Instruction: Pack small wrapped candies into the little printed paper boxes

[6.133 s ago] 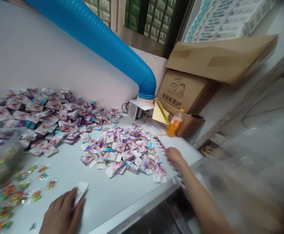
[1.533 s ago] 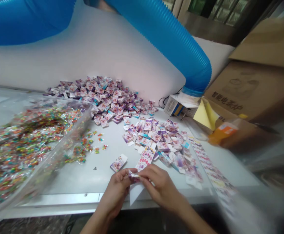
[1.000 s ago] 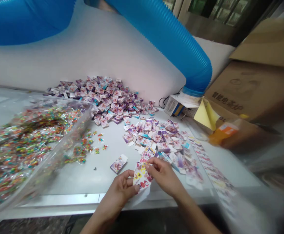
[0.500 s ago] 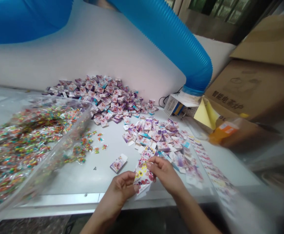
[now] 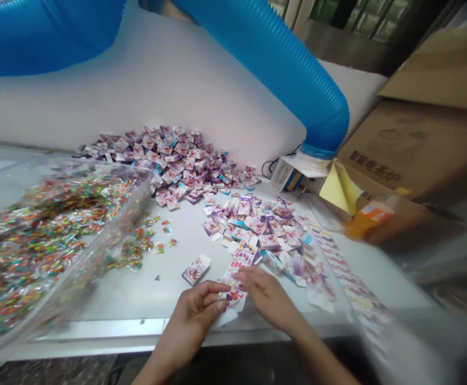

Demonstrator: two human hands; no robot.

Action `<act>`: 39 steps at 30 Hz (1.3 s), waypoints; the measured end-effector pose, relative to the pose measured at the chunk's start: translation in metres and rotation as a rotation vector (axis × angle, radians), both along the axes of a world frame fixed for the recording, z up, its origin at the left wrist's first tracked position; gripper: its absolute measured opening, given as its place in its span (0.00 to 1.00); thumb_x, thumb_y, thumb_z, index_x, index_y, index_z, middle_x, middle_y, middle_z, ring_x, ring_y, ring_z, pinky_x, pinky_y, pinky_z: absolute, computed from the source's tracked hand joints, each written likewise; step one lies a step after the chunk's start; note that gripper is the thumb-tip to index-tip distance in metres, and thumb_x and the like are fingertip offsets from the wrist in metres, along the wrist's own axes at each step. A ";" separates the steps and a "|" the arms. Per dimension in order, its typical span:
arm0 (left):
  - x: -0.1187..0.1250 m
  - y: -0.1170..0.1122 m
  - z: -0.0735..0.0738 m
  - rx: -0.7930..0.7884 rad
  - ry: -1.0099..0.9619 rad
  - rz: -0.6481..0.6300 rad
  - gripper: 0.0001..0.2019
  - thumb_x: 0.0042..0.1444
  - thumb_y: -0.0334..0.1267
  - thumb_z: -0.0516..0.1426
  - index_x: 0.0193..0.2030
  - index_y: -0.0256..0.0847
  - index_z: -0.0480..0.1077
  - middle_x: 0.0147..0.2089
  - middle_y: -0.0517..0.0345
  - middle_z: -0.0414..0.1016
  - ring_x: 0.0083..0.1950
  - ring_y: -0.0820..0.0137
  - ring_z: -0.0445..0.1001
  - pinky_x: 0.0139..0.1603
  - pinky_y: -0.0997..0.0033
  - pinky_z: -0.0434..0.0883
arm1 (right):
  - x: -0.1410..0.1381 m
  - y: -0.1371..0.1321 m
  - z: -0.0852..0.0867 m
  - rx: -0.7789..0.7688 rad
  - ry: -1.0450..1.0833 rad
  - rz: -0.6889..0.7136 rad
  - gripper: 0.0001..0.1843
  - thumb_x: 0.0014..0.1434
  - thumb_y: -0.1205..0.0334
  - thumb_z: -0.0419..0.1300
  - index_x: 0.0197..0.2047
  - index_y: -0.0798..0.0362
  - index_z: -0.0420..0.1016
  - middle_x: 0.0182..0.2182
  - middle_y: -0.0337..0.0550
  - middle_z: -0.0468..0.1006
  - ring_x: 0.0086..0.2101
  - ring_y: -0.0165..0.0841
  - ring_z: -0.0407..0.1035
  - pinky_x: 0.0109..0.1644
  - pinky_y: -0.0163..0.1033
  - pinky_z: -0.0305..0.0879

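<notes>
A strip of printed stickers (image 5: 242, 258), white with pink, purple and yellow oval shapes, lies between my hands near the table's front edge. My left hand (image 5: 197, 313) pinches its near end between thumb and fingers. My right hand (image 5: 267, 294) has its fingertips closed on the right side of the strip; part of the strip is hidden beneath them. A small printed box (image 5: 196, 269) with an open white flap lies just beyond my left hand. Past my right hand is a heap of similar flat boxes (image 5: 257, 224), some with flaps open.
A clear plastic tub (image 5: 108, 232) of wrapped colourful candies stands left, with loose candy packets (image 5: 137, 246) beside it. Small boxes (image 5: 177, 160) are piled at the back. More sticker strips (image 5: 337, 262) lie right. A blue hose (image 5: 281, 64) hangs overhead; cardboard cartons (image 5: 418, 144) stand right.
The folded-over sticker piece now lies flatter, and more of the strip shows beyond my hands. My right hand has moved slightly down and left along it.
</notes>
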State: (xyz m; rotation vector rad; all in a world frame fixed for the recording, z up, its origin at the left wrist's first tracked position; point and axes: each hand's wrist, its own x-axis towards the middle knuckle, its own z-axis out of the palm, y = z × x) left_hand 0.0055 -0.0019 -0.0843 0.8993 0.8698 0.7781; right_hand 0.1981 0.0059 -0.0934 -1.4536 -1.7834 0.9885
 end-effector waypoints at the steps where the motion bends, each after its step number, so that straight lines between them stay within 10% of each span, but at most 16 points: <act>1: 0.000 0.002 -0.002 -0.015 0.004 0.014 0.19 0.45 0.46 0.66 0.40 0.37 0.72 0.29 0.58 0.76 0.30 0.73 0.70 0.32 0.75 0.62 | 0.001 -0.002 0.002 0.144 -0.073 -0.009 0.17 0.64 0.50 0.52 0.41 0.52 0.77 0.44 0.47 0.75 0.46 0.39 0.68 0.49 0.43 0.64; 6: 0.007 0.000 -0.006 0.004 -0.025 0.052 0.19 0.46 0.47 0.64 0.41 0.38 0.68 0.30 0.59 0.75 0.30 0.73 0.69 0.33 0.75 0.63 | -0.007 -0.010 0.011 0.505 -0.212 0.210 0.13 0.64 0.63 0.55 0.51 0.51 0.72 0.37 0.44 0.77 0.37 0.34 0.68 0.43 0.40 0.63; 13: 0.019 -0.008 -0.007 0.115 0.053 0.244 0.26 0.51 0.44 0.61 0.54 0.46 0.56 0.38 0.61 0.70 0.35 0.74 0.71 0.36 0.75 0.67 | -0.019 -0.011 0.005 0.693 -0.351 0.111 0.10 0.63 0.71 0.52 0.44 0.55 0.73 0.32 0.45 0.77 0.33 0.35 0.65 0.38 0.40 0.59; 17: 0.012 -0.001 -0.011 0.093 0.079 0.318 0.29 0.47 0.43 0.63 0.53 0.46 0.55 0.33 0.66 0.69 0.25 0.77 0.68 0.27 0.77 0.66 | -0.017 -0.009 0.003 0.529 -0.207 0.115 0.09 0.64 0.67 0.53 0.44 0.54 0.74 0.34 0.44 0.77 0.34 0.33 0.67 0.39 0.38 0.60; 22: 0.007 0.001 -0.011 0.061 0.105 0.345 0.28 0.43 0.43 0.65 0.51 0.41 0.62 0.30 0.59 0.76 0.34 0.67 0.75 0.39 0.68 0.70 | -0.020 -0.009 0.003 0.160 0.057 0.058 0.07 0.61 0.61 0.58 0.39 0.52 0.77 0.31 0.39 0.77 0.33 0.30 0.69 0.37 0.33 0.62; 27: 0.005 0.002 -0.005 0.362 0.468 0.407 0.16 0.45 0.43 0.63 0.41 0.42 0.74 0.39 0.54 0.77 0.44 0.62 0.72 0.50 0.62 0.67 | -0.021 -0.006 0.009 -0.080 0.145 0.017 0.08 0.58 0.61 0.58 0.31 0.55 0.75 0.24 0.36 0.72 0.27 0.27 0.64 0.31 0.30 0.59; 31: -0.001 0.012 -0.003 0.280 0.365 0.110 0.13 0.47 0.46 0.62 0.36 0.40 0.73 0.34 0.56 0.76 0.34 0.67 0.72 0.37 0.67 0.70 | -0.017 -0.001 0.010 -0.116 0.113 0.071 0.08 0.58 0.61 0.58 0.30 0.55 0.74 0.23 0.36 0.71 0.26 0.27 0.63 0.29 0.30 0.58; 39: 0.002 0.009 -0.013 -0.061 0.090 0.026 0.21 0.42 0.52 0.64 0.34 0.39 0.65 0.21 0.67 0.67 0.25 0.72 0.72 0.34 0.64 0.75 | -0.024 -0.010 -0.006 0.707 -0.460 0.136 0.10 0.62 0.71 0.50 0.35 0.55 0.72 0.27 0.44 0.73 0.31 0.34 0.64 0.35 0.37 0.56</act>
